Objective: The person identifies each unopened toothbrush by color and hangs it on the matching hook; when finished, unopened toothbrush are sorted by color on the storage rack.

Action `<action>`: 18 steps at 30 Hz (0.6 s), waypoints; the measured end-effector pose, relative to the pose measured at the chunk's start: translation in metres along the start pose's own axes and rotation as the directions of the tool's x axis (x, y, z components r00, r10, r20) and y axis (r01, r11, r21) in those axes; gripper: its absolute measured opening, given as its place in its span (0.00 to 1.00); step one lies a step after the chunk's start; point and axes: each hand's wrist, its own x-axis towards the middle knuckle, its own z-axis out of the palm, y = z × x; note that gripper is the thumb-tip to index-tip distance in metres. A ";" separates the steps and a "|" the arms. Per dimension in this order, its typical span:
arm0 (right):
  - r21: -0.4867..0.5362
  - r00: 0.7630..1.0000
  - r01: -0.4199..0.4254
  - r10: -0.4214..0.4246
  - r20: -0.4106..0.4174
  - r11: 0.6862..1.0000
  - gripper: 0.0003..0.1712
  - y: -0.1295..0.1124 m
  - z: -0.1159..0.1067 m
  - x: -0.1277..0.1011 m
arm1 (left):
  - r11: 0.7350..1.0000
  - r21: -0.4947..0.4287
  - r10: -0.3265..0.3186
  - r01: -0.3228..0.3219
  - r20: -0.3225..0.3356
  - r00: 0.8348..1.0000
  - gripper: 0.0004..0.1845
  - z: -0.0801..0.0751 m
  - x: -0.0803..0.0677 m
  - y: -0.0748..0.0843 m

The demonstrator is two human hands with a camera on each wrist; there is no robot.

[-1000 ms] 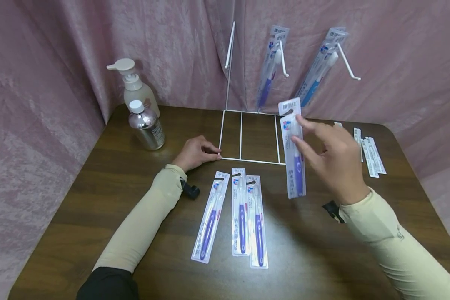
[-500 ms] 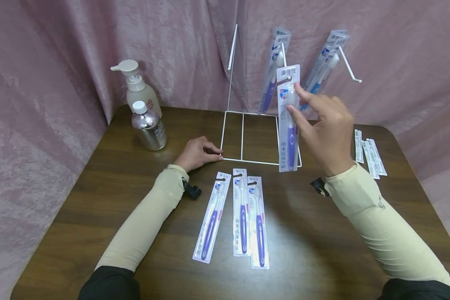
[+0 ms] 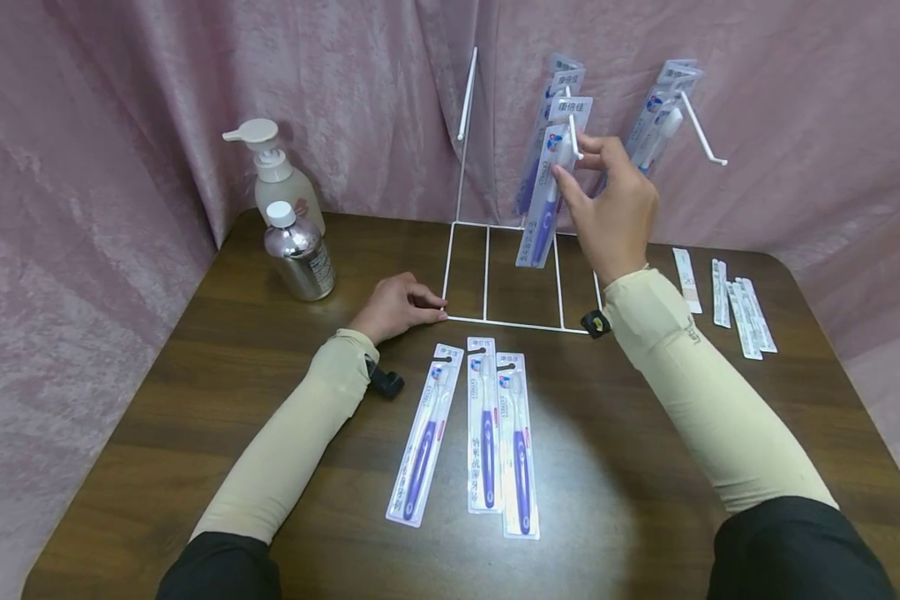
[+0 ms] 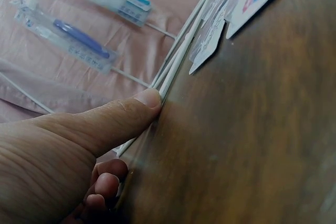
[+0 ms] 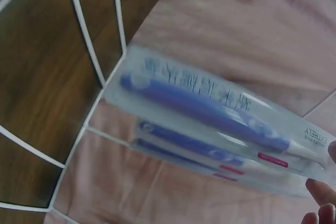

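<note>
My right hand [image 3: 615, 200] pinches a purple packaged toothbrush [image 3: 543, 208] near its upper part, at the middle hook [image 3: 574, 137]. The hook's tip sticks out in front of the card's top. Behind it, more purple packaged toothbrushes [image 5: 184, 148] hang on the same hook. With thumb and fingers, my left hand [image 3: 393, 308] grips the front left corner of the white wire rack [image 3: 517, 325]; in the left wrist view the thumb [image 4: 142, 103] presses on the wire. Three purple packaged toothbrushes [image 3: 423, 450] lie on the table before the rack.
Blue packaged toothbrushes [image 3: 656, 125] hang on the right hook [image 3: 701, 133]. The left hook [image 3: 467, 96] is bare. A pump bottle [image 3: 300, 187] and a silver bottle [image 3: 300, 258] stand at the left. Small white packets [image 3: 750, 321] lie at the right. A pink curtain [image 3: 345, 100] hangs behind.
My right hand has carried the packaged toothbrush up, left and back, from in front of the rack onto the middle hook. The left hand stays at the rack's corner.
</note>
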 end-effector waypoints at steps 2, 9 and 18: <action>-0.012 0.999 -0.032 0.032 0.010 0.999 0.22 0.005 0.007 0.007 | 1.000 0.007 0.003 -0.003 -0.001 1.000 0.10 0.000 0.000 0.001; -0.065 0.996 -0.087 0.089 0.022 0.994 0.23 0.014 0.017 0.022 | 1.000 -0.009 0.014 -0.014 0.000 1.000 0.10 0.001 0.001 0.004; -0.016 0.997 -0.061 0.062 0.036 0.998 0.28 0.013 0.013 0.010 | 1.000 -0.008 0.016 -0.016 -0.007 1.000 0.10 -0.001 0.000 0.000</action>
